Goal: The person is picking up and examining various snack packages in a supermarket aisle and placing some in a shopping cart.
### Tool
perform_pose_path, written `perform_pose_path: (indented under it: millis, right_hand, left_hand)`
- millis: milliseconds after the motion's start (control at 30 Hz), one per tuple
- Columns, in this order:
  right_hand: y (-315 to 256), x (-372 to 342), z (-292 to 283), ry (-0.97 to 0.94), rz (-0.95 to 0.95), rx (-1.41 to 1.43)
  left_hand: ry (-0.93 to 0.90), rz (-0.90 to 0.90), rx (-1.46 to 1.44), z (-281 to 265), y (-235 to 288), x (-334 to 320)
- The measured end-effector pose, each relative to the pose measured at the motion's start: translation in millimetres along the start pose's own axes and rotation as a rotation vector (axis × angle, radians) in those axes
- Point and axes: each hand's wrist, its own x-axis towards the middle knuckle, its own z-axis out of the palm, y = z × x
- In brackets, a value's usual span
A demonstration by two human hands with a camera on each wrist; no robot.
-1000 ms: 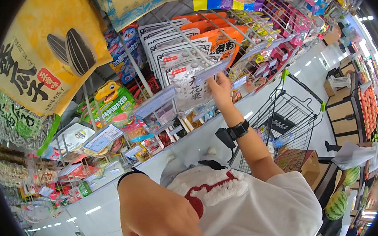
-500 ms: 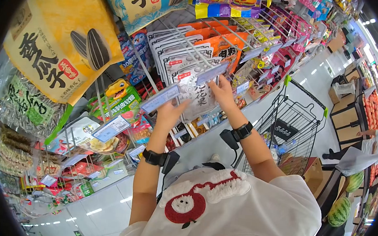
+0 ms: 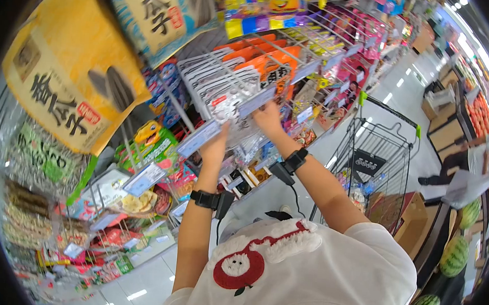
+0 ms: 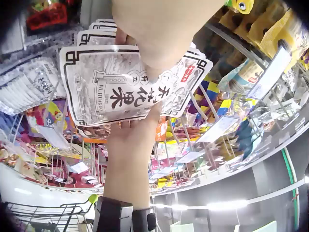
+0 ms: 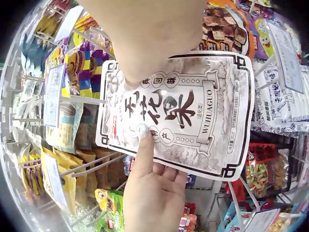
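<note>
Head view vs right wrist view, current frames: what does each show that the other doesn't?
Only head: the shopping cart, the watermelons and the white shirt with its red patch.
Only right wrist: readable WUHUAGUO lettering on the white bag, and the brown chunks on the orange bag behind it.
Both: the white bag gripped by the left hand and right hand, the orange bag, and the green dinosaur pack.
</note>
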Motion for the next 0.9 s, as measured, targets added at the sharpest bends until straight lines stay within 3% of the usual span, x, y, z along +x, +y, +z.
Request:
perform_pose_path:
  millis: [100, 167, 233, 300, 367, 433, 467, 633, 700, 767, 833, 900]
  right_hand:
    - [5, -2, 2, 0.092, -0.061, -0.148]
    - [-12, -11, 2, 0.178, -0.087, -0.221]
    - [-32, -28, -9, 0.214, -0.075, -0.272]
    - [-30, -44, -20, 0.253, -0.167, -0.167]
    - [-13, -66, -34, 0.302, -0.136, -0.141]
    - [-11, -99, -67, 0.211, 0.073, -0.136]
    - [-12, -118, -86, 0.172, 0.179, -0.123]
    - [34, -216, -206, 0.423, 0.276, -0.435]
    - [44, -264, -255, 0.6, 0.335, -0.78]
    - [47, -315, -297, 0.633, 0.541, -0.847]
    - [61, -370, -331, 0.465, 0.723, -0.828]
    - [87, -418, -352, 0.191, 0.967, -0.607]
  left_hand:
    - [-0.02, -0.003, 0.042, 2, -12, -1]
    - [0.018, 0.108, -0.353, 11, -26, -6]
    - [0.274, 0.42, -0.14, 10, -18, -20]
    - [0.491, 0.557, 0.326, -2, 2, -45]
    - [0.207, 0.351, -0.054, 11, -1, -72]
    - [0.059, 0.614, -0.072, 33, 2, -90]
    - [-0.053, 0.643, -0.105, 44, 13, -104]
    - [-0.588, 0.628, -0.277, 144, 62, -159]
    - [-0.787, 0.74, -0.275, 191, 79, -183]
    - [-0.943, 0.917, -0.248, 233, 97, -213]
    - [-1.09, 1.05, -0.23, 266, 123, -242]
    - [-1.237, 1.133, -0.228, 292, 147, -269]
